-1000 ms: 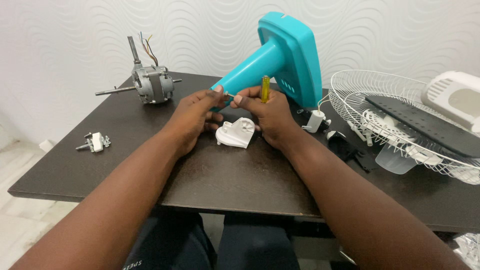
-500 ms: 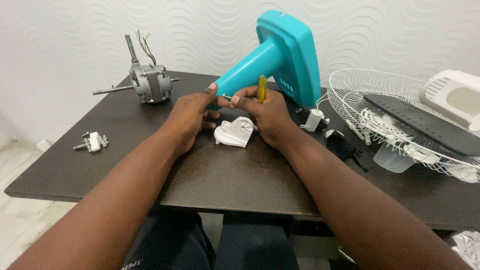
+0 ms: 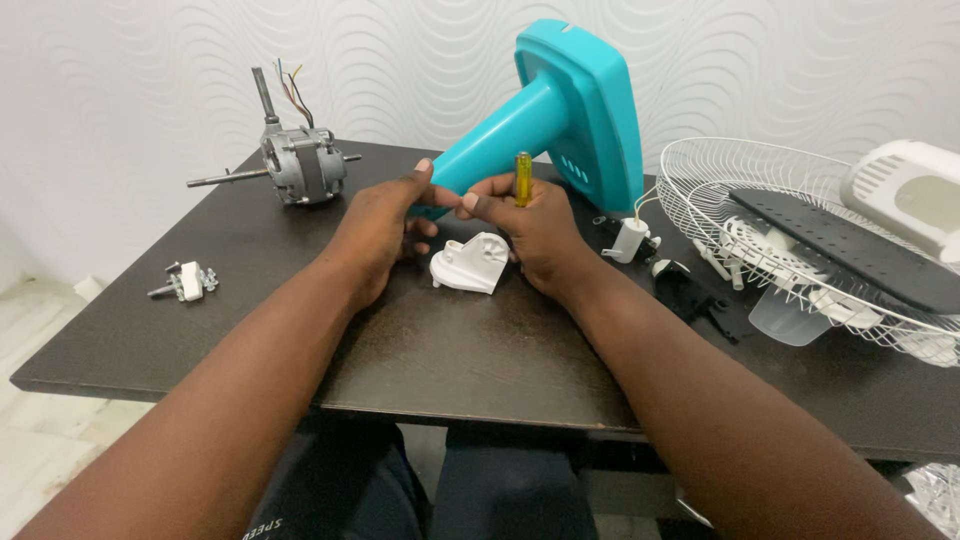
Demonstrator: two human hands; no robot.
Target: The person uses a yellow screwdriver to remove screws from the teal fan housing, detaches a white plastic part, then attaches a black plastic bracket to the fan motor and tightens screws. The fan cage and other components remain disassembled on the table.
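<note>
Over the last second the yellow-handled screwdriver (image 3: 522,178) in the right hand (image 3: 535,235) rose from a slight lean to stand upright beside the narrow end of the teal fan stand (image 3: 560,120). The left hand (image 3: 385,225) lifted its thumb higher against that end. The white plastic bracket (image 3: 470,265) showed more fully between the hands.

Bare tabletop (image 3: 470,350) lies open between the forearms and toward the near edge. Just ahead, the white bracket (image 3: 470,265) sits between the left hand (image 3: 385,225) and right hand (image 3: 530,230). The teal stand (image 3: 560,120) blocks the centre rear. Left rear: motor (image 3: 300,165); left edge: small clamp (image 3: 185,282), with open surface between them. The right side is crowded by the grille (image 3: 800,220), black parts (image 3: 690,295) and capacitor (image 3: 628,240).
</note>
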